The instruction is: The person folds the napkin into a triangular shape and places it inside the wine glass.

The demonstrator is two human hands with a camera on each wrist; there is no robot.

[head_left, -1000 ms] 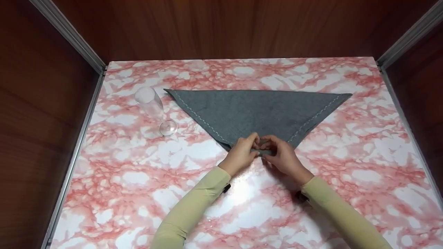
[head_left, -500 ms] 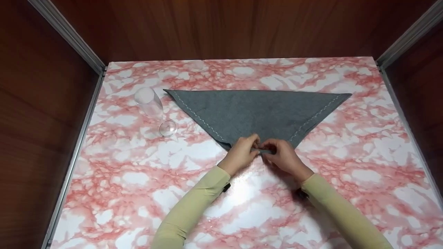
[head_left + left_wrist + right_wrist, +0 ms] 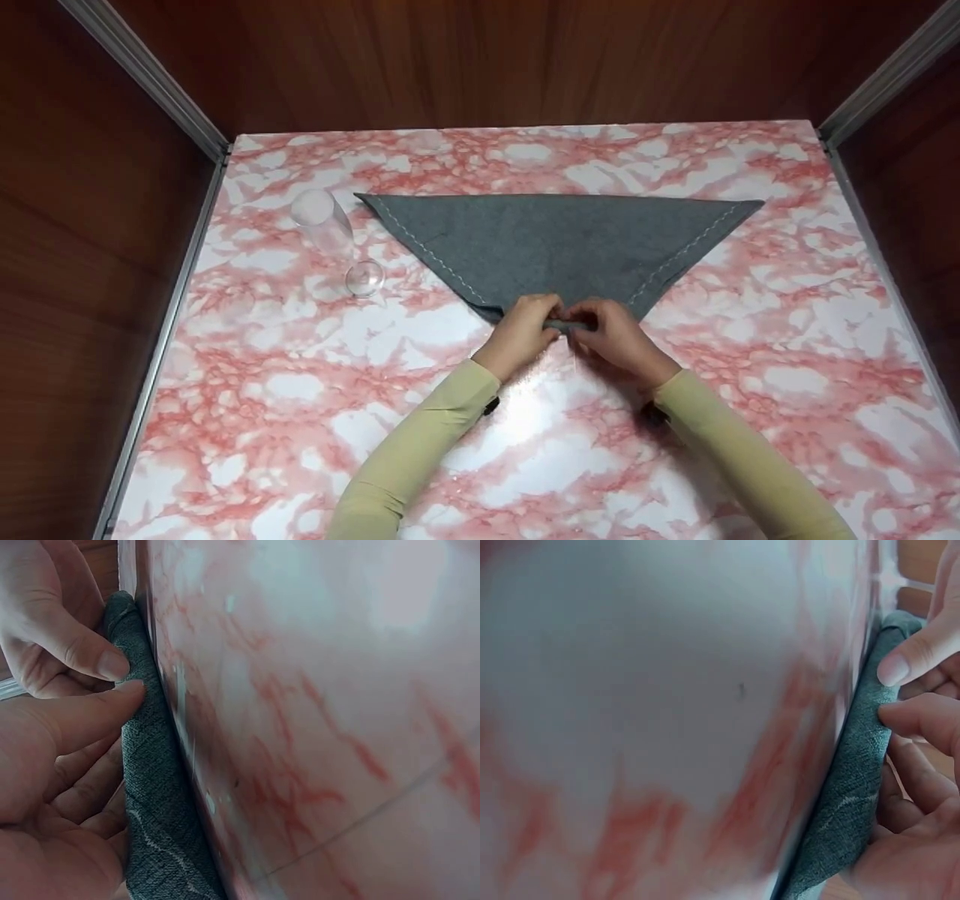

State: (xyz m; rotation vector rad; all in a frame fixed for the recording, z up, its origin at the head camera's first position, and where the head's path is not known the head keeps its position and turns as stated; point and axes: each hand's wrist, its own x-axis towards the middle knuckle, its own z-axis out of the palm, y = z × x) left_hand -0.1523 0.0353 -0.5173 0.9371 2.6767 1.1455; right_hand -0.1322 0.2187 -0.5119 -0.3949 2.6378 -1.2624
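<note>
A grey cloth napkin lies on the table as a wide triangle, its long straight edge at the back and pale stitching along both slanted sides. The near edge is rolled over into a narrow band. My left hand pinches this roll, thumb in front and fingers behind. Close beside it my right hand pinches the same roll, the two thumbs nearly meeting. In the left wrist view the rolled edge runs past both thumbs. The right wrist view shows the roll under the thumb tips, with the fingers partly hidden behind it.
A clear stemmed glass stands left of the cloth, its round base near the cloth's slanted side. The table has a red and white marbled top. Dark wooden panels enclose it at the back and both sides.
Both hands stay at the near edge and shift only slightly. The right fingers have drawn in and curled over the roll. The glass has not moved.
</note>
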